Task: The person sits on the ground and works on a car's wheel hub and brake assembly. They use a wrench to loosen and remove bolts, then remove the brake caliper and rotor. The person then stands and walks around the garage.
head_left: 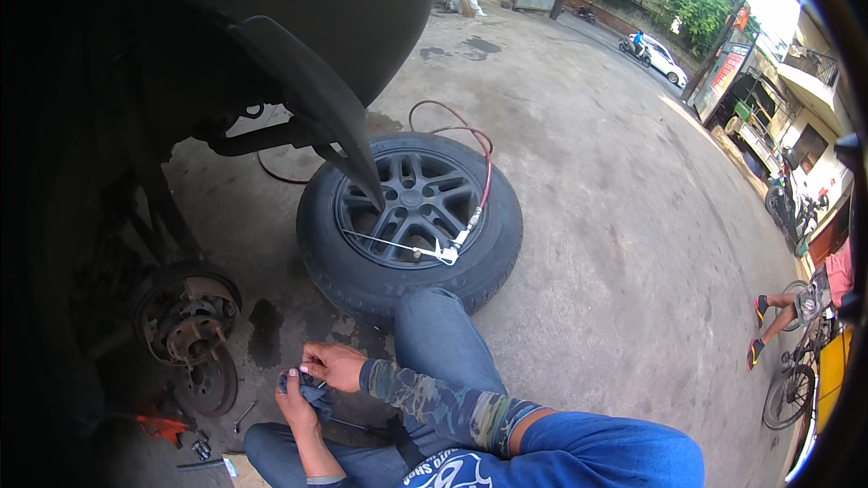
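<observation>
Low in the view, my left hand (296, 407) is closed around a bunched grey-blue rag (318, 398). Just above it, my right hand (336, 367) bends over the same bundle with its fingers pinched together. A small dark part seems to lie between the hands, but its kind is too small to make out. Left of my hands is a rusty wheel hub with exposed brake parts (192, 330), and a round metal disc (210, 384) rests below it. A wrench (245, 416) lies on the ground beside my left hand.
A wheel with its tire (316, 276) lies flat ahead, carrying an air blow gun (440, 254) on a red hose (488, 167). The vehicle's dark body (380, 45) overhangs the upper left. Small metal parts (202, 448) sit at lower left. Another person (809, 298) is far right beside a bicycle (791, 393).
</observation>
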Demonstrator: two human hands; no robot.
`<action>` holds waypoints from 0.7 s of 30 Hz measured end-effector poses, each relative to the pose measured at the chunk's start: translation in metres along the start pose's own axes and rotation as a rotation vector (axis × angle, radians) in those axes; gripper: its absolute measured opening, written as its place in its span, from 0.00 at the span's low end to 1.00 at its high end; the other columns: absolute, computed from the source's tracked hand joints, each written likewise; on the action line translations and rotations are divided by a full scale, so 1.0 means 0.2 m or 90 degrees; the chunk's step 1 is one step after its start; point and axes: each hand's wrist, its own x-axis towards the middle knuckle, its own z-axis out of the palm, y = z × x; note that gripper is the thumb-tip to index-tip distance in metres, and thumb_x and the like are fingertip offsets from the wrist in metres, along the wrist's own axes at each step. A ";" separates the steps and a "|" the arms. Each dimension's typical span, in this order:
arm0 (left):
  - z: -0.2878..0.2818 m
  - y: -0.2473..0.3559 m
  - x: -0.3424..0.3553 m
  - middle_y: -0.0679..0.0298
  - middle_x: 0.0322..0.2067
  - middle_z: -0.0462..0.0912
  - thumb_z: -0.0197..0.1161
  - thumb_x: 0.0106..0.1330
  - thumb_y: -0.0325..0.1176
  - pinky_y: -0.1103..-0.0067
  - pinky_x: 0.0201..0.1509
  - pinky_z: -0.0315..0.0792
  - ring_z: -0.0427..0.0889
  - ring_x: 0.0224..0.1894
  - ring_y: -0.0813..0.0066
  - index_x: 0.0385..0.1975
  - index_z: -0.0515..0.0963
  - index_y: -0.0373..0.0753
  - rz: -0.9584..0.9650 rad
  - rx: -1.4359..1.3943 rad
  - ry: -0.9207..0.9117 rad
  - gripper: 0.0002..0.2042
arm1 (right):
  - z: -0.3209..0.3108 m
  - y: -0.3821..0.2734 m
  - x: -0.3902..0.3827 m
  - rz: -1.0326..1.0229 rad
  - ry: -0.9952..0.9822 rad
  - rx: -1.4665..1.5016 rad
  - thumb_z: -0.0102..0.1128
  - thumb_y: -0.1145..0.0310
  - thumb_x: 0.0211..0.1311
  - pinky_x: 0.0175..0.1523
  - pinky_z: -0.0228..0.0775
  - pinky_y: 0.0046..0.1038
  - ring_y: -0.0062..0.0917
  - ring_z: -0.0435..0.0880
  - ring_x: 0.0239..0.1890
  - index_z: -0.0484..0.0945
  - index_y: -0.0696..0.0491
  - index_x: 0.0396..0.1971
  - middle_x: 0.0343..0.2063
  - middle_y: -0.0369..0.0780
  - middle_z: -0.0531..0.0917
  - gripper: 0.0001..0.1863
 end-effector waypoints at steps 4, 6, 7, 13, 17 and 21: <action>-0.05 0.05 0.04 0.73 0.27 0.74 0.57 0.71 0.33 0.84 0.33 0.64 0.70 0.29 0.86 0.31 0.75 0.39 0.017 0.021 -0.008 0.07 | 0.02 -0.05 0.05 0.022 0.012 -0.035 0.51 0.53 0.72 0.42 0.70 0.43 0.47 0.82 0.37 0.73 0.56 0.38 0.30 0.50 0.82 0.18; -0.05 0.05 0.04 0.73 0.27 0.74 0.57 0.71 0.33 0.84 0.33 0.64 0.70 0.29 0.86 0.31 0.75 0.39 0.016 0.016 -0.004 0.07 | 0.01 -0.05 0.04 0.030 -0.003 -0.038 0.50 0.53 0.73 0.42 0.70 0.43 0.47 0.82 0.37 0.74 0.56 0.38 0.30 0.50 0.82 0.19; -0.04 0.04 0.05 0.73 0.27 0.75 0.57 0.71 0.33 0.84 0.33 0.64 0.70 0.29 0.86 0.31 0.75 0.39 0.020 0.009 0.001 0.07 | 0.00 -0.05 0.05 0.015 -0.006 -0.022 0.50 0.52 0.73 0.42 0.70 0.43 0.47 0.82 0.37 0.74 0.56 0.38 0.30 0.50 0.82 0.19; -0.02 0.04 0.05 0.72 0.28 0.76 0.58 0.70 0.33 0.84 0.34 0.66 0.72 0.30 0.85 0.32 0.76 0.39 0.011 -0.006 -0.010 0.07 | 0.00 -0.04 0.05 0.027 -0.020 -0.026 0.50 0.53 0.73 0.43 0.70 0.43 0.47 0.82 0.38 0.74 0.55 0.37 0.30 0.50 0.82 0.19; -0.02 0.03 0.05 0.71 0.29 0.77 0.59 0.70 0.34 0.84 0.35 0.67 0.73 0.31 0.85 0.32 0.76 0.39 0.010 -0.015 -0.012 0.06 | -0.01 -0.05 0.05 0.037 -0.025 -0.039 0.51 0.53 0.72 0.43 0.70 0.43 0.46 0.82 0.38 0.74 0.55 0.37 0.31 0.49 0.83 0.18; -0.01 0.02 0.05 0.71 0.29 0.77 0.59 0.70 0.34 0.84 0.35 0.67 0.73 0.31 0.84 0.33 0.76 0.39 0.005 -0.011 0.014 0.06 | 0.01 -0.05 0.04 0.015 0.045 -0.012 0.53 0.55 0.71 0.42 0.70 0.42 0.45 0.82 0.36 0.75 0.55 0.37 0.29 0.47 0.83 0.16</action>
